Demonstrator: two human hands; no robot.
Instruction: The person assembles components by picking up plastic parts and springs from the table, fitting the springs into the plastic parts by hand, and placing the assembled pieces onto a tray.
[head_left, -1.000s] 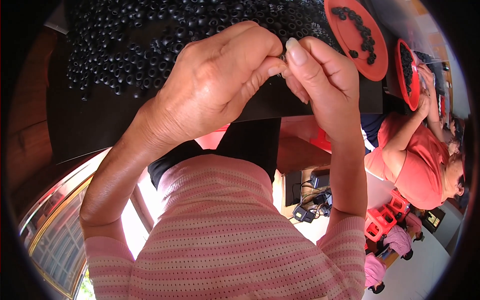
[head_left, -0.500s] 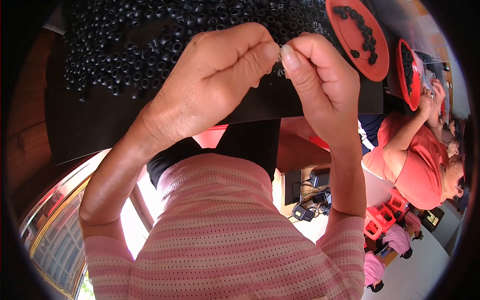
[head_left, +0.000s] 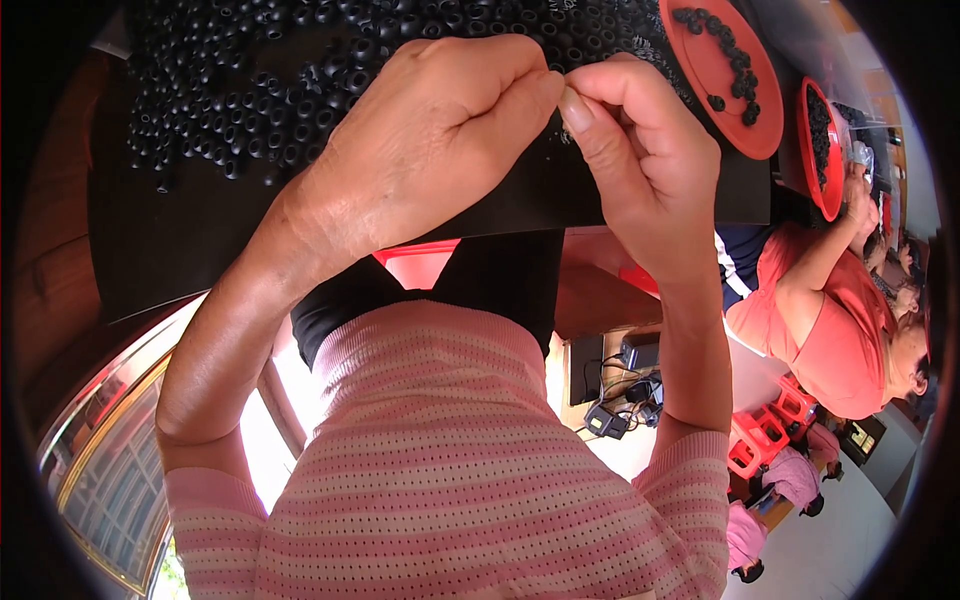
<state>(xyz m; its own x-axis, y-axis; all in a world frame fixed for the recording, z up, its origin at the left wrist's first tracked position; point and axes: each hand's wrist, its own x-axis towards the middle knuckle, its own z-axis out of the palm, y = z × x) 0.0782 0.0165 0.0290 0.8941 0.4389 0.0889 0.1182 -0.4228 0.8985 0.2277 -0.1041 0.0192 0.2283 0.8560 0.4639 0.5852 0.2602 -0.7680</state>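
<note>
- Hands: two, left hand (head_left: 440,140) and right hand (head_left: 660,155); thumb pressed to forefinger on each, tips meeting; any pinched item is hidden.
- Black rings (head_left: 205,65): too many to count, beyond and left of the hands.
- Plates: two, near red plate (head_left: 705,65), far red plate (head_left: 827,202).
- Table (head_left: 180,245): bare strip along front edge, open at left.

Rings (head_left: 240,125) spread over the far part of the desk (head_left: 190,235), left of and beyond the hands. Left hand (head_left: 450,140) and right hand (head_left: 652,150) meet above the near part. Right of the rings lies a plate (head_left: 694,68) with pieces (head_left: 741,62) in a curved row; farther right, a bowl (head_left: 831,202) holds more, a co-worker (head_left: 830,320) beside it. Stools (head_left: 757,442) stand behind, right of the chargers (head_left: 606,420).
</note>
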